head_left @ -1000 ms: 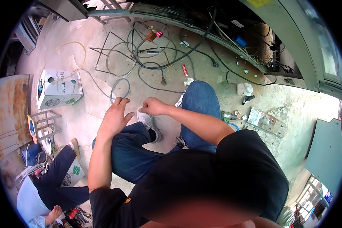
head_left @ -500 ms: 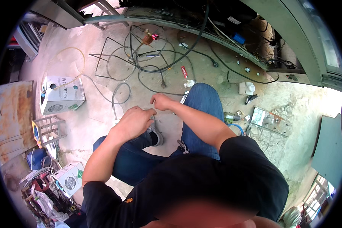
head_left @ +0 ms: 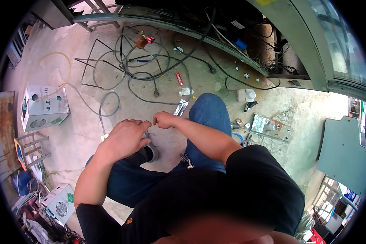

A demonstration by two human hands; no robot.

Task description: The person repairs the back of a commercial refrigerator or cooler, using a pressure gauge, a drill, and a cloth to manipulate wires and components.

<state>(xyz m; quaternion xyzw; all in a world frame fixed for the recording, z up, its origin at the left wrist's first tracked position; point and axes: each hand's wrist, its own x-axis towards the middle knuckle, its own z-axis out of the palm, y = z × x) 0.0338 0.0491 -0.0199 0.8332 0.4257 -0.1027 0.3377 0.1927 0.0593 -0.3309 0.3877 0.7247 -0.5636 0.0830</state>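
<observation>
Just above my bent left leg [head_left: 130,177], my left hand [head_left: 128,138] is palm down, fingers loosely bent, thumb apart. A little right of it my right hand [head_left: 163,120] has its fingers curled into a pinch; whatever they may hold is too small to make out. Both are over a grey sneaker [head_left: 151,151], largely hidden by the left hand. Beside my right knee [head_left: 207,105] lies a shiny foil strip [head_left: 181,107]. A metal clip with keys [head_left: 187,162] hangs at my waist.
Tangled hoses [head_left: 130,61] with a brass-and-red fitting [head_left: 144,40] lie ahead, below an open cabinet [head_left: 272,61]. A white carton [head_left: 44,105], metal stool [head_left: 32,144], tool clutter [head_left: 32,219], white bottle [head_left: 246,94], metal plate [head_left: 270,128] and grey panel [head_left: 341,150] surround me.
Both hands have drawn close over the sneaker; the left has turned rightward, fingers bent. The view has shifted. The co-worker seen at lower left earlier is out of view.
</observation>
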